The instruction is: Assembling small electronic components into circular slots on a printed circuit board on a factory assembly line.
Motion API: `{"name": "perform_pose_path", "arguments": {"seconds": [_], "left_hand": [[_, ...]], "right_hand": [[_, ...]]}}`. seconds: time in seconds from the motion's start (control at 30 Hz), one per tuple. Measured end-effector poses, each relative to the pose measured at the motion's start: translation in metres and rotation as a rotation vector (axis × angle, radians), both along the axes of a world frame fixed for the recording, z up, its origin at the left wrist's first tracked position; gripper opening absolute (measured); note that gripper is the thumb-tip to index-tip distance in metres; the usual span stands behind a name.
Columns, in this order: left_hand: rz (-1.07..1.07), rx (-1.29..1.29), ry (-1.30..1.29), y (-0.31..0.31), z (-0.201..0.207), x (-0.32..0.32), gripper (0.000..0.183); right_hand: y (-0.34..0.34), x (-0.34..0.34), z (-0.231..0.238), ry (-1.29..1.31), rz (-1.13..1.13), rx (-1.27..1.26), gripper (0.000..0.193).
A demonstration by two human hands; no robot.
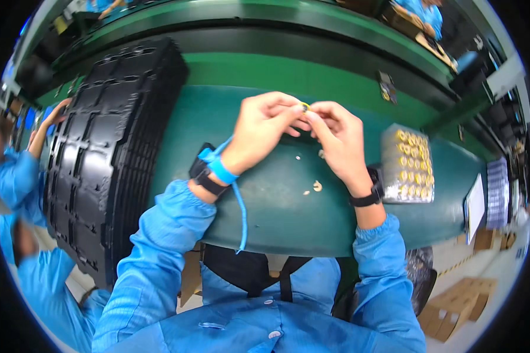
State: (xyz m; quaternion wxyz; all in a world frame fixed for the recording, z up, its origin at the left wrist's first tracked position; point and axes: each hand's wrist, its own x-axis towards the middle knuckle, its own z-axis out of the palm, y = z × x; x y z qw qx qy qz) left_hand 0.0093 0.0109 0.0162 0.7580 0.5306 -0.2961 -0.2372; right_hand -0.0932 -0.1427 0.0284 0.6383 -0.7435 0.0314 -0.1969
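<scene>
Over the far half of the green table, my left hand point(265, 126) and my right hand point(340, 138) meet at the fingertips. Both are closed in a pinch on a small round part point(305, 108) with a yellow rim and a dark middle. Fingers cover much of it, so its exact kind does not show. A blue wrist strap point(222, 170) with a coiled cord circles my left wrist, beside a black band. Below the hands lie a few small pale scraps point(317, 186). To the right, a clear plastic tray point(387, 172) holds several yellow ring-shaped parts in rows.
A tall stack of black plastic trays point(94, 159) stands at the left. Behind the table runs a green ledge point(277, 69) with a small dark item point(387, 87) on it. At the right are a white sheet point(475, 206) and cardboard boxes point(458, 306). Co-workers in blue sit nearby.
</scene>
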Motion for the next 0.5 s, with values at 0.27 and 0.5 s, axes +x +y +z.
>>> {"name": "perform_pose_path", "arguments": {"seconds": [0.27, 0.5], "left_hand": [[-0.023, 0.049, -0.098, -0.003, 0.000, -0.006, 0.018], [-0.093, 0.109, -0.108, 0.004, 0.004, -0.005, 0.021]], "right_hand": [[-0.012, -0.010, 0.002, -0.010, 0.052, -0.011, 0.013], [-0.013, -0.010, 0.001, 0.042, 0.075, -0.003, 0.012]]}}
